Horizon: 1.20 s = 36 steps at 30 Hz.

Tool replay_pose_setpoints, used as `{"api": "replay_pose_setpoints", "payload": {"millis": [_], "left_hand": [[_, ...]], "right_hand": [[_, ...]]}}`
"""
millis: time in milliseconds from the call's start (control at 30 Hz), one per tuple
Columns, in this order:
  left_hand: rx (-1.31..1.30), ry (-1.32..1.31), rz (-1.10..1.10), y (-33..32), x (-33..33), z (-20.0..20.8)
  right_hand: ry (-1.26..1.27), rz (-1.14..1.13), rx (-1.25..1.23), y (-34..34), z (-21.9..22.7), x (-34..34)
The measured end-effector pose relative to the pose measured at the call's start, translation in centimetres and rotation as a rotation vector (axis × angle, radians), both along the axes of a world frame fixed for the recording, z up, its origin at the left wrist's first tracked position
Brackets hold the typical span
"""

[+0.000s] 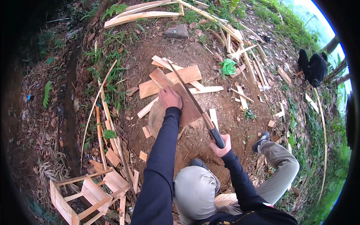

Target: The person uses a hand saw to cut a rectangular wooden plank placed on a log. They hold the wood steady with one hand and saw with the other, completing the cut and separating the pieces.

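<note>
My left hand (170,98) grips the upper edge of a reddish-brown wooden board (190,108), which stands tilted over a round wood stump (155,118). In my right hand (221,145) is the dark handle of a machete (184,83), its long narrow blade pointing away from me. The blade lies along the board's right side; whether it touches the wood I cannot tell. Just beyond my left hand, a wide pale plank (150,89) and other wood pieces lie crossed on the ground.
A small wooden frame (90,197) stands at the lower left. Long strips (142,15) lie at the far side, and a pile of sticks (232,35) at the far right. A green plastic bag (227,67) and a hammer (242,95) lie right. Another person (314,69) crouches far right.
</note>
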<state>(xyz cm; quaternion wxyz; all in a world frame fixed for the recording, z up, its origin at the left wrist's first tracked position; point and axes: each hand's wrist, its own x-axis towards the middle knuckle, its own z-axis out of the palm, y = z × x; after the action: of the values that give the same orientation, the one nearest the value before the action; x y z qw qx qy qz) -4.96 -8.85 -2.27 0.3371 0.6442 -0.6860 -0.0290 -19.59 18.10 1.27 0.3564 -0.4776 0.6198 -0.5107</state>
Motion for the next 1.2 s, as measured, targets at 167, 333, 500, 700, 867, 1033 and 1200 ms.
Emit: {"api": "replay_pose_setpoints", "payload": {"millis": [167, 333, 500, 700, 867, 1033, 1200], "left_hand": [[0.033, 0.004, 0.035, 0.2, -0.4, 0.9], [0.006, -0.007, 0.016, 0.0, -0.5, 0.3], [0.0, -0.017, 0.041, -0.2, -0.1, 0.2], [-0.026, -0.004, -0.01, -0.1, -0.4, 0.0], [-0.027, -0.009, 0.03, 0.0, 0.1, 0.0], [-0.01, -0.015, -0.017, 0.2, -0.4, 0.0], [-0.001, 0.029, 0.047, -0.2, -0.1, 0.1]], "right_hand": [[0.046, 0.052, -0.011, 8.2, 0.7, -1.6], [0.06, -0.006, -0.001, 1.9, 0.2, -1.0], [-0.026, 0.071, 0.069, 5.4, 1.0, -1.7], [0.015, 0.018, 0.028, 3.9, -0.5, -1.6], [-0.051, 0.068, 0.057, 1.7, 0.1, -1.4], [-0.044, 0.038, 0.015, 7.9, 0.2, -1.5], [-0.07, 0.013, 0.063, 1.3, 0.8, -1.6]]}}
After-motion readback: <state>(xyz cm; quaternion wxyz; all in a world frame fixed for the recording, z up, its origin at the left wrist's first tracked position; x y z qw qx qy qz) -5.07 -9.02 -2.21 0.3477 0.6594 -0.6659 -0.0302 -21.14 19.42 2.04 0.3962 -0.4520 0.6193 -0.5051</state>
